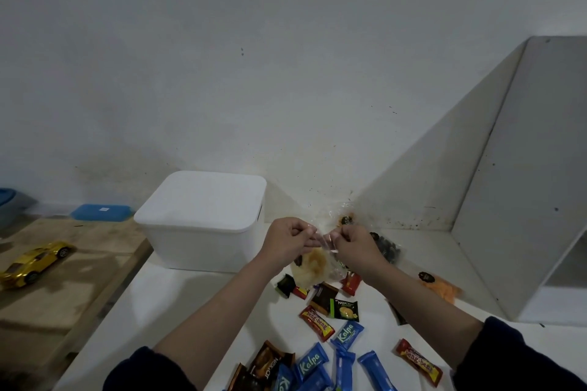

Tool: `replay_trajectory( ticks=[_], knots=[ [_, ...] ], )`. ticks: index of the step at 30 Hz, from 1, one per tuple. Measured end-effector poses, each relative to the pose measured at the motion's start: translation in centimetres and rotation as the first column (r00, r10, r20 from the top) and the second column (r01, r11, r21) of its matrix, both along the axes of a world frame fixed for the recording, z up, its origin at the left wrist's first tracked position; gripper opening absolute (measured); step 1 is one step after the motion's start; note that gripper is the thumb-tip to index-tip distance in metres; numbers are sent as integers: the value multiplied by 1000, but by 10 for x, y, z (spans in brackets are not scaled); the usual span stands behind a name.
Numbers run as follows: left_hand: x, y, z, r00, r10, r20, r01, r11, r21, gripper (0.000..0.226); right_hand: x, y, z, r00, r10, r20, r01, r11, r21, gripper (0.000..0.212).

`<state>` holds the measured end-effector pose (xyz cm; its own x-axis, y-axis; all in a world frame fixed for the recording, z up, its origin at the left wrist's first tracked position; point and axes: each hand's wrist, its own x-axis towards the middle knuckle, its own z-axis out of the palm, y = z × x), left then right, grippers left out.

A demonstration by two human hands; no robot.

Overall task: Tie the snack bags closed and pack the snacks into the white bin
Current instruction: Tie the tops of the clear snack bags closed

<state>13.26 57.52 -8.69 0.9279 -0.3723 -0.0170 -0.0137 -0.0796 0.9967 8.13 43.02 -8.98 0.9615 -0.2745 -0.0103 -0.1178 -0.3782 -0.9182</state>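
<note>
A clear plastic snack bag (313, 265) with pale golden snacks hangs just above the white table. My left hand (287, 243) and my right hand (355, 246) each pinch the bag's twisted top between them. The white bin (203, 241) stands to the left of my hands with its lid on. Behind my right hand lies a second clear bag (387, 247) of dark snacks, partly hidden. Loose wrapped snacks lie nearer me: a red beng-beng bar (316, 323), a blue Kalpa bar (347, 335), a green Nextar pack (344, 310) and several more.
An orange snack bag (440, 287) lies at the right near a white cabinet side (508, 200). To the left is a lower wooden surface (63, 279) with a yellow toy car (33, 263) and a blue lid (101, 212). The wall is close behind.
</note>
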Motion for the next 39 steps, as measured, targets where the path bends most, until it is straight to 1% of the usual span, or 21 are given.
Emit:
replay_trajectory(
  ticks=[7, 9, 11, 12, 14, 16, 18, 19, 21, 22, 23, 25, 27, 28, 29, 30, 32, 34, 35, 37, 39],
  knots=[
    [-1, 2, -2, 999, 28, -36, -28, 999, -14, 9, -3, 0, 5, 1000, 13, -6, -12, 1000, 16, 23],
    [2, 6, -2, 996, 86, 29, -88, 994, 66, 6, -4, -2, 9, 1000, 11, -28, -9, 997, 75, 24],
    [9, 11, -8, 988, 112, 106, -131, 973, 188, 20, -6, -6, 13, 998, 41, -49, -35, 992, 117, 25],
    [13, 15, -10, 992, 77, 101, -98, 970, 223, 30, -6, -8, 15, 995, 76, -57, -68, 989, 134, 26],
    [18, 22, -12, 998, -66, 7, 63, 973, 221, 40, -9, -12, 20, 984, 163, -77, -147, 973, 178, 28],
    [20, 27, -13, 971, -224, -88, 237, 951, 197, 28, -10, -16, 23, 972, 215, -98, -184, 950, 253, 28],
    [17, 28, -13, 957, -276, -91, 289, 938, 191, 14, -7, -23, 22, 970, 216, -109, -157, 904, 397, 23],
    [17, 27, -16, 966, -251, -61, 258, 949, 179, 11, -6, -26, 22, 971, 213, -106, -131, 852, 506, 22],
    [18, 23, -21, 991, -136, -17, 137, 982, 127, 10, -4, -33, 17, 981, 167, -100, -46, 698, 714, 23],
    [19, 22, -24, 998, -66, -17, 68, 993, 95, 12, -2, -36, 11, 986, 128, -106, -4, 657, 754, 24],
    [20, 21, -27, 1000, 2, -21, -1, 997, 71, 13, -1, -37, 4, 988, 92, -122, 32, 654, 755, 26],
    [24, 21, -33, 990, 125, -58, -122, 991, 49, 17, -1, -34, -17, 984, 21, -177, 110, 709, 696, 35],
    [26, 21, -39, 972, 213, -96, -209, 977, 50, 21, -3, -22, -38, 972, 33, -234, 141, 717, 683, 47],
    [28, 21, -43, 962, 250, -114, -245, 968, 57, 22, -4, -14, -47, 964, 52, -260, 138, 739, 659, 50],
    [30, 20, -48, 951, 278, -134, -272, 960, 64, 23, -6, -7, -53, 958, 72, -277, 114, 791, 601, 51],
    [32, 19, -53, 939, 304, -159, -297, 953, 66, 24, -8, 0, -59, 953, 91, -288, 74, 853, 516, 50],
    [39, 17, -63, 914, 350, -204, -344, 937, 67, 26, -6, 12, -69, 949, 128, -289, -17, 933, 360, 52],
    [49, 15, -74, 899, 364, -242, -358, 931, 72, 28, 2, 21, -81, 950, 142, -278, -67, 962, 264, 55],
    [55, 14, -78, 895, 364, -257, -357, 931, 75, 31, 8, 24, -85, 955, 124, -269, -56, 967, 248, 52],
    [68, 13, -86, 889, 360, -283, -342, 933, 111, 44, 24, 24, -90, 963, 57, -265, 10, 969, 246, 46],
    [81, 12, -95, 896, 336, -289, -286, 937, 203, 48, 43, 21, -97, 963, -2, -269, 68, 970, 234, 46]
  ],
)
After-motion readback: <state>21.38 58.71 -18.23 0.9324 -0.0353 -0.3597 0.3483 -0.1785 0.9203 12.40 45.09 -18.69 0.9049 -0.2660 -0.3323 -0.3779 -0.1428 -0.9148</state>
